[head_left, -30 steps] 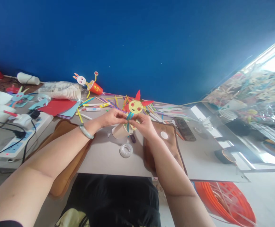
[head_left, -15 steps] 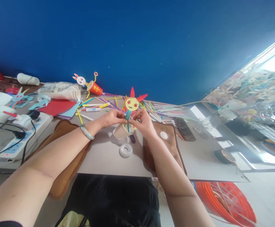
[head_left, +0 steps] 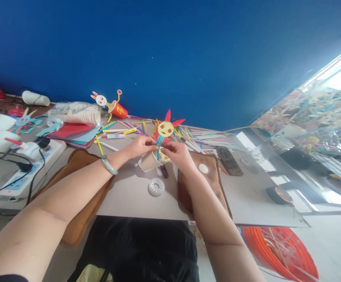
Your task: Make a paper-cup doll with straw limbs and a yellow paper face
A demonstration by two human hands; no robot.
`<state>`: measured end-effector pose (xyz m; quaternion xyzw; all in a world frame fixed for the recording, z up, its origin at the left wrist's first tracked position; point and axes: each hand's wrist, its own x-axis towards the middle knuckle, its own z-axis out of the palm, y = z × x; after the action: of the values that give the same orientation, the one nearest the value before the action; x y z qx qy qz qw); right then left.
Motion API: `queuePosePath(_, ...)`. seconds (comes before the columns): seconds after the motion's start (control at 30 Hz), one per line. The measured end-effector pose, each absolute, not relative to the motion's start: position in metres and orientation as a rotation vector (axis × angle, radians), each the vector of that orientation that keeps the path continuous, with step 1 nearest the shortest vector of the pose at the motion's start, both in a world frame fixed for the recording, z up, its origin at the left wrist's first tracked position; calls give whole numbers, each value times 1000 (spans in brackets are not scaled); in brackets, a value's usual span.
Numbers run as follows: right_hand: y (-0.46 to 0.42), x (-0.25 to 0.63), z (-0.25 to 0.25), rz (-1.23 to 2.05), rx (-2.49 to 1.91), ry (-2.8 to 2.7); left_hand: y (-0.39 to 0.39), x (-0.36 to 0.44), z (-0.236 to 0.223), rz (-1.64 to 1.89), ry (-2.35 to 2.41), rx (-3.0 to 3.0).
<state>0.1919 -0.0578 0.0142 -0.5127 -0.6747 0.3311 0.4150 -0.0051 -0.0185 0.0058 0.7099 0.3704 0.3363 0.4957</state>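
Note:
Between my hands stands a rabbit figure: a round yellow paper face [head_left: 165, 129] with red ears on a blue strip [head_left: 159, 143]. The strip reaches down into a tilted white paper cup [head_left: 148, 161]. My left hand [head_left: 141, 147] pinches the strip from the left, thumb and fingertips together. From the right, my right hand [head_left: 176, 152] has its thumb and fingers closed at the same strip. A small patterned yellow piece [head_left: 165, 157] shows beside the cup, partly behind my right hand. Near the cup lie a dark purple marker [head_left: 163, 171] and a white tape roll [head_left: 156, 187].
A finished rabbit in a red cup [head_left: 119, 109] leans at the wall. Stacked paper cups [head_left: 82, 116], coloured paper [head_left: 73, 133] and a power strip [head_left: 32, 168] are on the left. Loose sticks [head_left: 193, 137] spread behind. A phone [head_left: 229, 161] and brown pad [head_left: 199, 180] lie right.
The rabbit's face has shifted slightly right and down, and the cup has tipped a little to the left. Both hands still pinch around the strip.

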Motion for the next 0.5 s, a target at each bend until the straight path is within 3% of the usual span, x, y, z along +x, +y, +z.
queuePosePath(0.5,-61,187,14,762,-1298,-1688,-18,1,-7,911,962,1805)
